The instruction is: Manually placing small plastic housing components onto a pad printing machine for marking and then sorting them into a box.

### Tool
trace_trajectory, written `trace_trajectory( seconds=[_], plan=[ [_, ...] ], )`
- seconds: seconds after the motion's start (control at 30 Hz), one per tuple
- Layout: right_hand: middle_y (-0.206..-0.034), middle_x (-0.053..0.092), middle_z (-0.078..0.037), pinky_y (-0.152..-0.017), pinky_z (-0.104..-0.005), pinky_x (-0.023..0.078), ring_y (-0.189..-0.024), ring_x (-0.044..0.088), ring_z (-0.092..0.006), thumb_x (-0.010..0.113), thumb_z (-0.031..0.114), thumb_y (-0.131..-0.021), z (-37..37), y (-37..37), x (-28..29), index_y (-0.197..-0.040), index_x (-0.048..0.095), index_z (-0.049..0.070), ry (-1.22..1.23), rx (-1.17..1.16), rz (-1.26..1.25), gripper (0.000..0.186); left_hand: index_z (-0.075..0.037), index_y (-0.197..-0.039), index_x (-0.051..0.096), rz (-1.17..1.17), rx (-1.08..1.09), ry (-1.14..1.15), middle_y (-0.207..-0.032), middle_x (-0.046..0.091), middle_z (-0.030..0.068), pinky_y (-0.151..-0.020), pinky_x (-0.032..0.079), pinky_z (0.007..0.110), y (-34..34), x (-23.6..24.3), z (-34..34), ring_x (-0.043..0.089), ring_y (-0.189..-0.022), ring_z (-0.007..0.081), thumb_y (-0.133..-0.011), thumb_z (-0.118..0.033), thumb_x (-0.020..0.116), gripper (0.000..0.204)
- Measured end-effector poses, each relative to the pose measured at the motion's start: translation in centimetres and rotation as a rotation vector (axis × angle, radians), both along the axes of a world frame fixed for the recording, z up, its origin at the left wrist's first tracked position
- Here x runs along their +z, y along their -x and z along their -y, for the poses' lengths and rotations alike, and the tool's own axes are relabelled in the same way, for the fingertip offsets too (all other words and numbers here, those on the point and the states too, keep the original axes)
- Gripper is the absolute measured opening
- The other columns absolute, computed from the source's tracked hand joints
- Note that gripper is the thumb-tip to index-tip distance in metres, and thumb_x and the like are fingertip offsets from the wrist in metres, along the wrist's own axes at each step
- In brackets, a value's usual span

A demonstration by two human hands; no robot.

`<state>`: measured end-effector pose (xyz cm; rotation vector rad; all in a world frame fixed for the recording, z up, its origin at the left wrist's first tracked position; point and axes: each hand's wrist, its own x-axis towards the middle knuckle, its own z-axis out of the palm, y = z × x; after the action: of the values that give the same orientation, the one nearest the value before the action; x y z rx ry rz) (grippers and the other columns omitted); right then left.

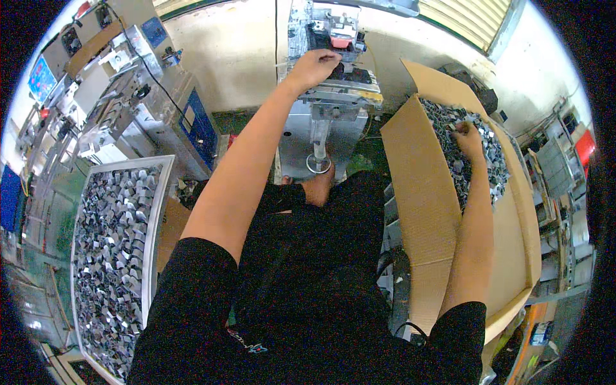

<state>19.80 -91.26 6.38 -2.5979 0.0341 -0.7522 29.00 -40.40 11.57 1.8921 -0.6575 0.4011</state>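
Observation:
My left hand (316,67) reaches forward to a bench-mounted machine (328,99), its thumb and fingers pinched together beside the dark working area. Whatever sits between those fingertips is too small to make out. Off to the right, my right hand (468,140) is down in an open cardboard box (414,186), fingers curled in against a heap of small grey metal pieces (497,168). Its fingertips are partly hidden, so I cannot make out what they grip. A red part (341,42) shows on the machine just beyond my left hand.
At the left stands a pale-rimmed tray (157,221) full of small bent metal pieces (115,237). Behind it is a larger grey machine with a blue panel (197,128). A metal ring (318,164) hangs below the front machine, near my foot (319,187). Racks (564,224) line the right side.

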Motion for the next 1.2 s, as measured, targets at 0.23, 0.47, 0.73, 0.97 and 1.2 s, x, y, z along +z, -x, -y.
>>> trace_trajectory(
  seconds=[0.23,0.47,0.73,0.97,1.2],
  plan=[
    [-0.098,0.074,-0.014,-0.081,-0.0356,0.054,-0.086,0.07,-0.0241,0.073,0.026,-0.085,-3.2,0.1,0.8,-0.105,0.07,0.003,0.024,-0.085,-0.065,0.03,-0.003,-0.111,0.072,-0.099,0.02,-0.004,-0.104,0.073,0.014,-0.088,0.052,0.033,1.5,0.6,-0.4,0.068,-0.096,0.0226,-0.089,-0.032,0.069,0.037],
    [-0.104,0.073,-0.015,-0.086,-0.0348,0.053,-0.095,0.07,-0.0224,0.071,0.019,-0.089,-4.1,-1.3,3.3,-0.116,0.068,0.0,-0.065,-0.118,0.298,0.033,-0.004,-0.108,0.073,0.078,0.107,-0.236,-0.105,0.072,0.0177,-0.092,0.052,0.038,1.7,0.7,0.3,0.069,-0.101,0.0295,-0.077,-0.049,0.078,0.055],
    [-0.103,0.069,-0.009,-0.082,-0.0323,0.055,-0.095,0.069,-0.0208,0.07,0.019,-0.094,-17.8,-3.2,6.1,-0.112,0.064,0.001,-0.907,0.428,0.237,0.026,-0.006,-0.121,0.061,0.168,-0.032,-0.025,-0.114,0.068,0.0156,-0.095,0.049,0.038,-0.2,-1.0,-0.5,0.063,-0.108,0.0273,-0.09,-0.05,0.067,0.054],
    [-0.104,0.073,-0.01,-0.086,-0.0329,0.054,-0.095,0.07,-0.021,0.073,0.016,-0.089,-29.5,-4.0,7.2,-0.102,0.07,0.004,-0.268,0.63,0.281,0.018,0.006,-0.117,0.055,-0.083,0.037,0.194,-0.105,0.066,0.0205,-0.089,0.049,0.038,0.9,0.1,-0.5,0.064,-0.099,0.0295,-0.097,-0.042,0.06,0.051],
    [-0.102,0.073,-0.013,-0.086,-0.0381,0.054,-0.095,0.071,-0.0286,0.072,0.014,-0.085,-31.5,-5.7,6.7,-0.101,0.072,0.008,-0.081,0.645,0.241,0.017,0.007,-0.118,0.054,-0.149,0.059,0.146,-0.108,0.066,0.0206,-0.091,0.048,0.037,1.2,0.8,0.0,0.063,-0.102,0.0291,-0.097,-0.043,0.059,0.055]
  ],
)
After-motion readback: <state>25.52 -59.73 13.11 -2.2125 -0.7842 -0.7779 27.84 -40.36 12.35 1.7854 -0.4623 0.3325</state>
